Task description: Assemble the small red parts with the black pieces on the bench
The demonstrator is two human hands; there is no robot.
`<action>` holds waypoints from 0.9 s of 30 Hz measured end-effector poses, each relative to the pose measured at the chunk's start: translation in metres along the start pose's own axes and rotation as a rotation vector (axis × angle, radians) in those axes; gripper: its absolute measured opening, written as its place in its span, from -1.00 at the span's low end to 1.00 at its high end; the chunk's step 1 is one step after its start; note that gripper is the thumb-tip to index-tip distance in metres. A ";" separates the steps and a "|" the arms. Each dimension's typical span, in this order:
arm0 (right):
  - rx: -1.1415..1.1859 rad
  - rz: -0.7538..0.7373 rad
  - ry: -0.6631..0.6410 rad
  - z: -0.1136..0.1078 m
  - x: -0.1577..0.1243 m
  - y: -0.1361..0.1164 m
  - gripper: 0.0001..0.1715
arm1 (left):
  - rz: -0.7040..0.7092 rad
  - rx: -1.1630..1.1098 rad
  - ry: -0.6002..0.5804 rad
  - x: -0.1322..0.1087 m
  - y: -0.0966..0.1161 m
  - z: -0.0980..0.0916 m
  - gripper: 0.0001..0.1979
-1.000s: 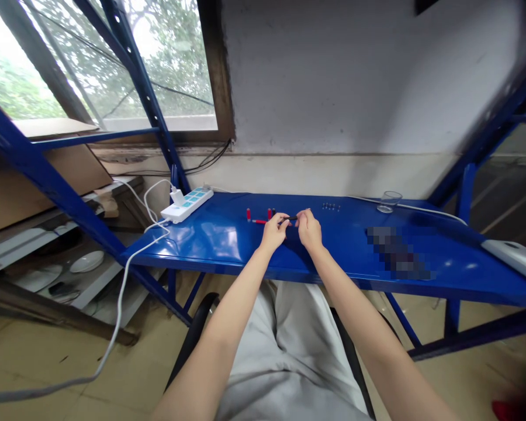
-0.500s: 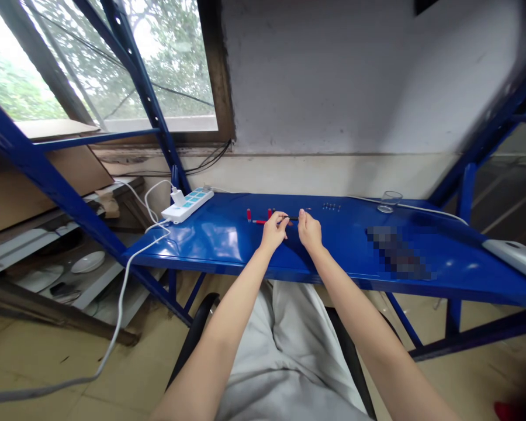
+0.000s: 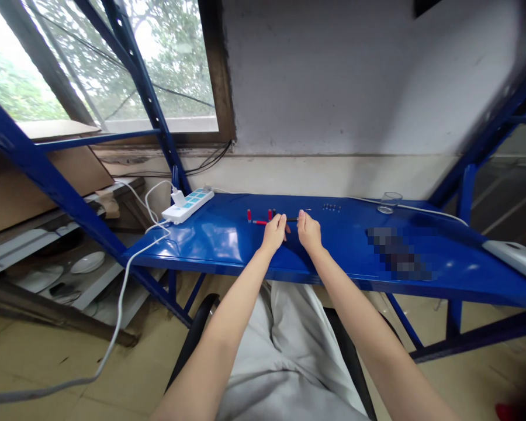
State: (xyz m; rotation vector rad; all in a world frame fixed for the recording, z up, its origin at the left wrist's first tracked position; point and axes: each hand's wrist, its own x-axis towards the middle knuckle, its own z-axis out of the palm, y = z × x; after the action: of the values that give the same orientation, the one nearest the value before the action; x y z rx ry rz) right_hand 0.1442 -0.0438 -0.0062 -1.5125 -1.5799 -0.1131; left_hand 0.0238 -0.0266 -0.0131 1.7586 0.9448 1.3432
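Observation:
Over the blue table point(image 3: 228, 204), a slim black pen-like rod point(image 3: 292, 219) spans the gap between my two hands. My left hand point(image 3: 273, 233) pinches its left end, and my right hand point(image 3: 310, 231) is closed around the right end. The fingers cover both ends. Just left of my left hand lies a slim red pen-like piece point(image 3: 259, 222). Behind it stand two short red caps or tubes point(image 3: 249, 216), with a small dark upright piece point(image 3: 274, 211) beside one. A tiny thin piece point(image 3: 307, 209) lies beyond my right hand.
Several tiny metal parts point(image 3: 332, 207) sit in rows at the back. To the right are a clear glass point(image 3: 390, 200), a blurred dark object point(image 3: 397, 252) and a white device point(image 3: 517, 260). A white power strip point(image 3: 188, 204) with cables occupies the left end.
My left hand has turned slightly and its fingers have closed together on the rod. More of the rod shows between the hands. My right hand has barely moved.

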 end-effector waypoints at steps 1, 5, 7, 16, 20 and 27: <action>0.004 -0.007 -0.002 0.001 0.000 0.000 -0.35 | -0.015 -0.011 -0.004 0.001 0.000 0.000 -0.61; 0.017 -0.019 -0.009 0.001 0.000 0.001 -0.35 | -0.087 -0.035 -0.006 0.001 0.001 0.000 -0.54; 0.016 -0.003 0.007 0.001 0.000 0.002 -0.35 | -0.084 -0.074 0.001 0.001 0.004 0.000 -0.56; 0.023 0.049 0.057 0.001 0.001 0.004 -0.33 | -0.007 -0.098 -0.017 0.001 0.004 -0.001 -0.72; 0.002 0.034 0.038 0.001 0.001 0.003 -0.33 | -0.007 -0.094 -0.024 0.001 0.002 -0.001 -0.68; 0.013 0.012 0.005 0.000 0.000 0.001 -0.33 | -0.071 -0.056 0.016 0.001 0.002 0.000 -0.59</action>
State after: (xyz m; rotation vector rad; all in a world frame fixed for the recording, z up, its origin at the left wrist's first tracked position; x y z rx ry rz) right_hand 0.1451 -0.0438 -0.0066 -1.5097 -1.5645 -0.0995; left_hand 0.0239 -0.0269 -0.0111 1.6592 0.9601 1.3270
